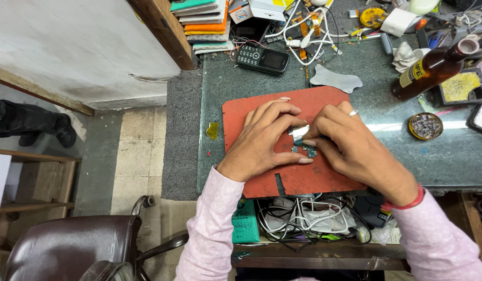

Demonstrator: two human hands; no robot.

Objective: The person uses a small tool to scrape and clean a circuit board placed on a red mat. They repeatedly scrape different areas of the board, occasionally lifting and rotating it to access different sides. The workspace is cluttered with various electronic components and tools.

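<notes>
A red work mat (pixel 241 112) lies on the grey-green bench top. Both my hands meet over its middle. My left hand (pixel 264 140) rests flat on the mat, its fingertips pinching a small silvery metal part (pixel 299 130). My right hand (pixel 350 148), with a ring on one finger, grips the same part from the right side. Just below the fingers lie two small dark circuit pieces (pixel 306 151) on the mat. Both sleeves are pale pink, and a red band circles my right wrist.
A black keypad phone (pixel 262 58) and tangled white cables (pixel 308 28) lie behind the mat. A brown bottle (pixel 433 67) leans at right, near a round tin (pixel 425 126). Books stack at the back. A brown chair (pixel 69 247) stands lower left.
</notes>
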